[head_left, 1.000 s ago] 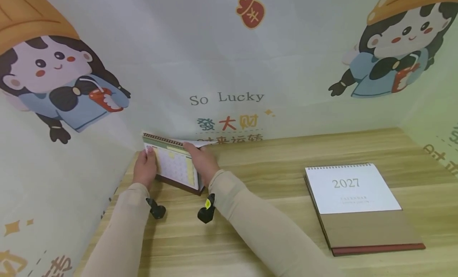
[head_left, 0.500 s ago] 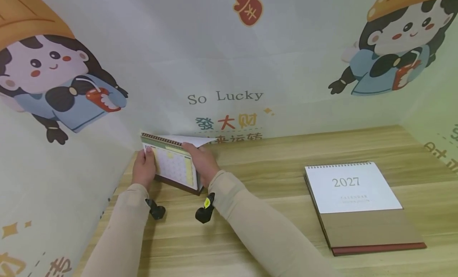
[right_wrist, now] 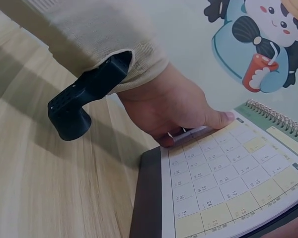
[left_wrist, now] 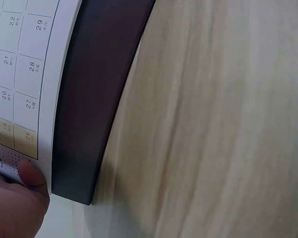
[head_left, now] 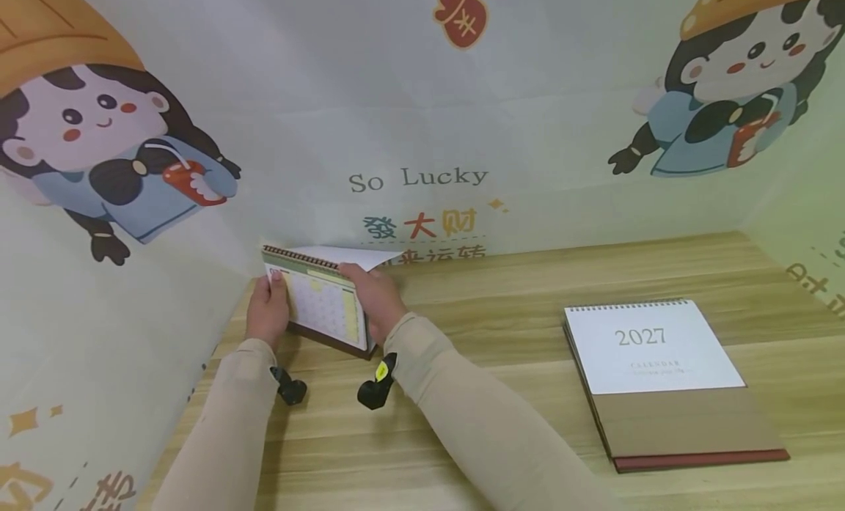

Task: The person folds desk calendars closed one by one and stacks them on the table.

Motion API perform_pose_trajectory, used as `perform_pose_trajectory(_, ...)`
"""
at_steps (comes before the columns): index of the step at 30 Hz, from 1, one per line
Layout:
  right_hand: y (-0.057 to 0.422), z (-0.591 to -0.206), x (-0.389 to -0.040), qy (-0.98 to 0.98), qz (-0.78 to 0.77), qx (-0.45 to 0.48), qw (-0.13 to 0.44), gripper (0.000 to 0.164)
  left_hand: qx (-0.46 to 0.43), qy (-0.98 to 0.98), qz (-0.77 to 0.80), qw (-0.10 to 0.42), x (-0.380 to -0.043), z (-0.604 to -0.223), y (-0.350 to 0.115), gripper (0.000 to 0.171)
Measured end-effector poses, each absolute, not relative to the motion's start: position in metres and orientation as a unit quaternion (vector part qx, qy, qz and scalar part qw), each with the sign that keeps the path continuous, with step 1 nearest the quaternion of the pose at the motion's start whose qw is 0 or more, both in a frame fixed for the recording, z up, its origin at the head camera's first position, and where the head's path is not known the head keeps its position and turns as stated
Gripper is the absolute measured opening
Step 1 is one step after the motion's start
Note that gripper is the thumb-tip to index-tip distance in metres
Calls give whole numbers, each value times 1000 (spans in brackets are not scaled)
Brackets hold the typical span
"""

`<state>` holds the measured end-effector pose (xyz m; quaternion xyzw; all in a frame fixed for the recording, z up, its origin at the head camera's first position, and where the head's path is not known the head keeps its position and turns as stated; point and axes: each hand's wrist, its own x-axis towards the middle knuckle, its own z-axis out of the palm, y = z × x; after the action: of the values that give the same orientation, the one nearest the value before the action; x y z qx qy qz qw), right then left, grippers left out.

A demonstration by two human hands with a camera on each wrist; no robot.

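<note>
A spiral-bound desk calendar (head_left: 322,309) stands tilted at the back left, its month page facing me. My left hand (head_left: 267,309) grips its left edge, thumb on the front. On the right edge, my right hand (head_left: 375,295) holds it, with the thumb over the page near the top and the other fingers partly hidden behind. A loose white sheet (head_left: 359,256) sticks out behind the spiral. In the left wrist view, the calendar's dark base (left_wrist: 97,99) runs along the wooden surface. The right wrist view shows the metal rings (right_wrist: 278,119) along the top.
A second calendar (head_left: 650,350), marked 2027, lies at the right on a brown backing with a red lower edge. The wooden table (head_left: 488,394) meets a printed backdrop (head_left: 541,130) behind and at both sides. Black wrist cameras (head_left: 376,383) hang below the sleeves.
The white sheet behind the spiral has risen and shows more than a second ago. Both hands stay at the calendar's edges, nearly unmoved.
</note>
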<state>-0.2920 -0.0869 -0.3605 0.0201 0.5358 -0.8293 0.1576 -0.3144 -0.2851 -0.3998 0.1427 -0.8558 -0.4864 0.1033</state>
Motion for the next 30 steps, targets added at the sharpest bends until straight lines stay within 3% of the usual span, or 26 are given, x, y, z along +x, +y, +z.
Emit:
perform_pose_trajectory(17, -82, -362, -285, 559, -812, 24, 167, 42, 145, -855, -489, 94, -310, -402, -284, 66)
perform_pose_trajectory(30, -81, -362, -281, 559, -812, 12, 167, 35, 137, -861, -479, 104, -302, -401, -282, 69)
